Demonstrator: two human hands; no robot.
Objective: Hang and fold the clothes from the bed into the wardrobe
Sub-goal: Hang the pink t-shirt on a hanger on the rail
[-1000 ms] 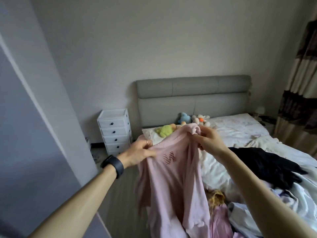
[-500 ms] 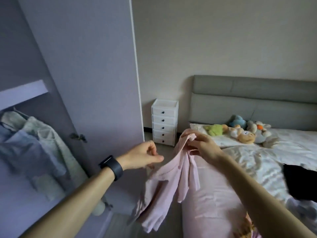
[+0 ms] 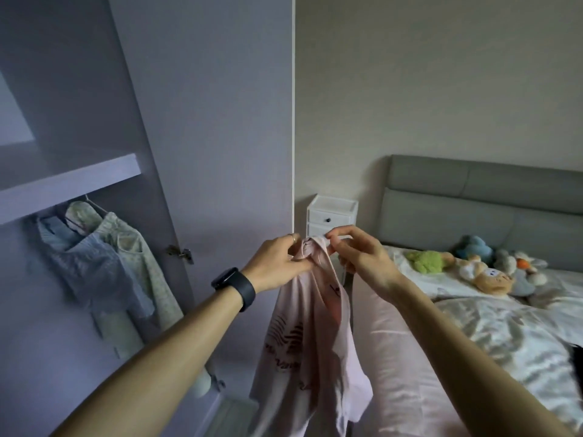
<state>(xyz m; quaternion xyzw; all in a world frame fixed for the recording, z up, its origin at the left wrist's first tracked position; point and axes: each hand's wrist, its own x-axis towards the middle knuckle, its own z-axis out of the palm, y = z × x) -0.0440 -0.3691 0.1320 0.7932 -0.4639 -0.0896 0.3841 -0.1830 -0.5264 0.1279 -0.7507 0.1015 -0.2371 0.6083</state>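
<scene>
The pink T-shirt [image 3: 310, 326] hangs in mid-air between the wardrobe and the bed. It is bunched at its top edge in both your hands, dark red print shows on the side facing you, and its lower part runs out of the bottom of the view. Your left hand [image 3: 277, 263] grips the gathered fabric with thumb and fingers curled round it. Your right hand [image 3: 359, 257] pinches the top edge just beside it. A dark smartwatch [image 3: 235, 287] sits on your left wrist and a ring [image 3: 293, 238] on one left finger.

To your left the wardrobe [image 3: 63, 105] stands with its door [image 3: 214, 121] swung open. Under its shelf [image 3: 69, 184] a blue garment [image 3: 91, 263] and a pale patterned garment [image 3: 138, 266] hang side by side, touching.

To your right lies the bed [image 3: 504, 326], covered with rumpled white bedding, and a pink pillow [image 3: 400, 357] lies along its near left side. Stuffed toys [image 3: 485, 275] lie at the far end by the grey headboard [image 3: 473, 197]. A white drawer unit [image 3: 332, 216] stands far behind your hands, between the door and the headboard. A black garment [image 3: 577, 357] shows at the right edge, on the bed.
</scene>
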